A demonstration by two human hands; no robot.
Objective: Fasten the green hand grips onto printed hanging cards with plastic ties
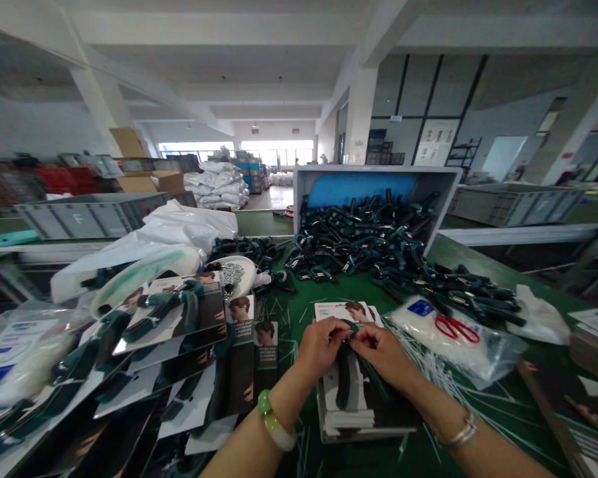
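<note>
My left hand (323,342) and my right hand (386,355) meet at the head of a plier-like tool with dark green handles (345,385). Both are closed, with thumbs and fingertips pinched at its upper end; any small piece between the fingertips is hidden. The tool lies handles towards me on a printed backing card (361,396). Under that card sits a stack of similar cards (349,419). To the left, overlapping cards with the same kind of tool attached (187,309) are piled up. Loose white cable ties (428,358) lie right of the stack.
A tipped grey crate (376,170) spills many green-handled tools (359,232) onto the green table. Red-handled scissors (457,328) rest on a plastic bag (471,355) at right. A white bowl of small metal parts (252,273) stands left of centre, near white plastic sheeting (189,226).
</note>
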